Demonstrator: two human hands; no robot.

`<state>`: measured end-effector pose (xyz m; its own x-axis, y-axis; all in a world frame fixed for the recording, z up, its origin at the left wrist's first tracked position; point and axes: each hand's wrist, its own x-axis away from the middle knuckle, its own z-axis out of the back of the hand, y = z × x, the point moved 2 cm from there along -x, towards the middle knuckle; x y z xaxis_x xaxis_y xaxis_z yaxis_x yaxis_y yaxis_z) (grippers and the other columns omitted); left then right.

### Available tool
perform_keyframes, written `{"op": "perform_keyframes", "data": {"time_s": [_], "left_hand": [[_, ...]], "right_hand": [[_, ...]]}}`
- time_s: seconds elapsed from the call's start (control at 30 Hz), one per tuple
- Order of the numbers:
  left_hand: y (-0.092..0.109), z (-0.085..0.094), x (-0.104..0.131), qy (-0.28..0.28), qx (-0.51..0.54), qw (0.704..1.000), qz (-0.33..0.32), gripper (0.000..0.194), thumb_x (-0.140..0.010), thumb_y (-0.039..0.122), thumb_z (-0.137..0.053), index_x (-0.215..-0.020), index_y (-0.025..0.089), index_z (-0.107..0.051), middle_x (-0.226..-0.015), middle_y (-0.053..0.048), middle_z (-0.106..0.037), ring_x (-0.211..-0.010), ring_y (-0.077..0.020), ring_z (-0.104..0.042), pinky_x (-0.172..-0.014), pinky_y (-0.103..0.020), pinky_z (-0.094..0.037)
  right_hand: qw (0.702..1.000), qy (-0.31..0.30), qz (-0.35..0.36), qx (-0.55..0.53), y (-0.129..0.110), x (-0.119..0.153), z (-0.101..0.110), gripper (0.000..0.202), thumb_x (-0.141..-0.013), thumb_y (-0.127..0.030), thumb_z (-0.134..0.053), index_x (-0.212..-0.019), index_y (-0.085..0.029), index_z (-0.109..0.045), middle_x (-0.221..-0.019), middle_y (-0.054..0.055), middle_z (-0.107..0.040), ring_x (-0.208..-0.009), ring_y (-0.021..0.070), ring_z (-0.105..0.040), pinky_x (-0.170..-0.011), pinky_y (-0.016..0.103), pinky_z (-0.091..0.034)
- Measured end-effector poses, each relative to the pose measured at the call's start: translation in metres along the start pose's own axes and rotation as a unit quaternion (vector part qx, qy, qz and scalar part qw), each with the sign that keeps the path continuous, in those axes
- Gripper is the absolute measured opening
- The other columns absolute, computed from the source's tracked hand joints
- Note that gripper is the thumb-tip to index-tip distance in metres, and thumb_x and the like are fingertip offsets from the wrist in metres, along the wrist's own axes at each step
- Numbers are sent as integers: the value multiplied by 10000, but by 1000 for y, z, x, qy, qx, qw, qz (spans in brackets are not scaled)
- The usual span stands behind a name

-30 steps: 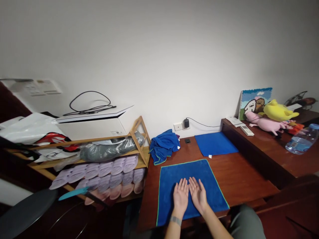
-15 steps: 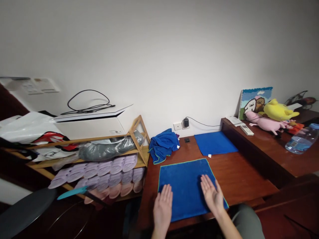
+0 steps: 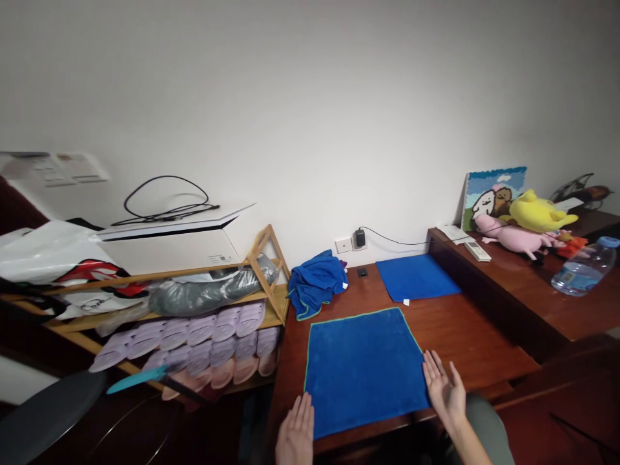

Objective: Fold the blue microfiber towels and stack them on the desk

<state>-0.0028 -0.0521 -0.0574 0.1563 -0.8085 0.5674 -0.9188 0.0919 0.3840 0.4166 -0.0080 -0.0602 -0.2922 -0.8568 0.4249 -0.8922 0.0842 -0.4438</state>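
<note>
A blue cloth with a green edge (image 3: 363,368) lies spread flat on the brown desk (image 3: 436,329). Near its lower left corner is my left hand (image 3: 296,431), palm up, fingers extended, holding nothing. My right hand (image 3: 444,391) is at the cloth's right edge, palm up with the fingers stretched and the thumb apart, also holding nothing. Behind the spread cloth, a crumpled blue cloth (image 3: 317,281) sits at the left. A second flat blue cloth (image 3: 416,278) with a small white tag lies at the back right.
Left of the desk stands a wooden rack (image 3: 276,297) with slippers (image 3: 213,326) and a white box (image 3: 174,248). On the raised surface at right are a remote (image 3: 478,250), plush toys (image 3: 516,239) and a bottle (image 3: 586,268). A plugged-in black adapter (image 3: 360,237) is on the wall.
My hands have moved apart: the left one outward to the lower left, the right one rightward and slightly down, off the middle of the cloth. The spread cloth stays in place.
</note>
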Motion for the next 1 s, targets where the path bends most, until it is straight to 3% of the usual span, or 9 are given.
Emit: {"op": "perform_keyframes", "data": {"time_s": [0.1,0.23,0.33,0.43,0.6,0.67,0.83,0.9,1.0], "left_hand": [[7,-15,4,-10,8,998,-58,556,-1022,314,-419,-1573,324,-490,-1536,-59,-605,-1462,-226,-466,-1235,-413,-407],[-33,-75,-3,-128,-13,992,-5,562,-1019,284,-475,-1569,168,-495,-1566,-165,-556,-1487,-251,-455,-1258,-387,-360],[-58,-103,-15,-134,-34,990,25,547,-1011,269,-521,-1547,159,-524,-1568,-182,-549,-1481,-260,-469,-1247,-381,-382],[-47,-88,-24,-85,-32,996,-5,503,-1011,242,-519,-1509,191,-571,-1565,-167,-561,-1449,-251,-514,-1217,-394,-427],[9,-27,-24,-21,-21,995,-97,422,-1014,228,-477,-1377,237,-691,-1518,-105,-626,-1440,-217,-526,-1211,-383,-436],[16,-27,-24,-28,-16,993,-115,439,-1004,207,-452,-1361,243,-704,-1503,-85,-644,-1459,-206,-503,-1225,-373,-416],[-30,-108,-33,-113,-29,989,-95,431,-1001,245,-458,-1348,211,-711,-1519,-116,-627,-1477,-218,-491,-1247,-384,-382],[-51,-137,-41,-102,-37,992,-66,397,-997,261,-499,-1313,165,-720,-1520,-162,-616,-1467,-235,-508,-1229,-374,-405],[-51,-143,-51,-52,-36,996,-56,383,-998,260,-508,-1305,138,-702,-1516,-202,-607,-1449,-256,-533,-1188,-393,-462]], "right_hand": [[1000,-21,-6,-17,3,5,-16,467,-873,-522,-656,-1232,-228,-713,-1405,119,-695,-1469,225,-504,-1236,431,-423],[992,-100,-77,-28,50,20,-58,475,-926,-516,-620,-1269,-198,-700,-1427,125,-683,-1452,222,-526,-1213,420,-446],[989,-96,-111,-16,74,20,-70,418,-942,-478,-599,-1236,-202,-709,-1379,113,-714,-1431,218,-549,-1182,420,-478],[994,-64,-88,-9,61,6,-54,389,-941,-467,-592,-1208,-211,-714,-1333,100,-739,-1405,213,-577,-1174,425,-488],[999,-26,-21,-1,6,-13,-14,434,-912,-527,-621,-1200,-217,-719,-1330,99,-739,-1410,207,-571,-1216,415,-441],[999,-37,-15,2,3,-12,-19,445,-907,-535,-631,-1213,-225,-717,-1356,94,-727,-1421,204,-559,-1221,408,-436],[990,-113,-82,2,65,1,-84,412,-932,-494,-620,-1244,-238,-701,-1405,92,-698,-1417,216,-564,-1174,426,-496],[987,-107,-116,9,92,-1,-104,367,-939,-457,-615,-1218,-232,-698,-1359,92,-720,-1394,216,-587,-1136,417,-529],[989,-73,-124,15,99,-16,-104,315,-944,-435,-603,-1168,-228,-687,-1287,92,-749,-1350,212,-624,-1093,407,-558]]}}
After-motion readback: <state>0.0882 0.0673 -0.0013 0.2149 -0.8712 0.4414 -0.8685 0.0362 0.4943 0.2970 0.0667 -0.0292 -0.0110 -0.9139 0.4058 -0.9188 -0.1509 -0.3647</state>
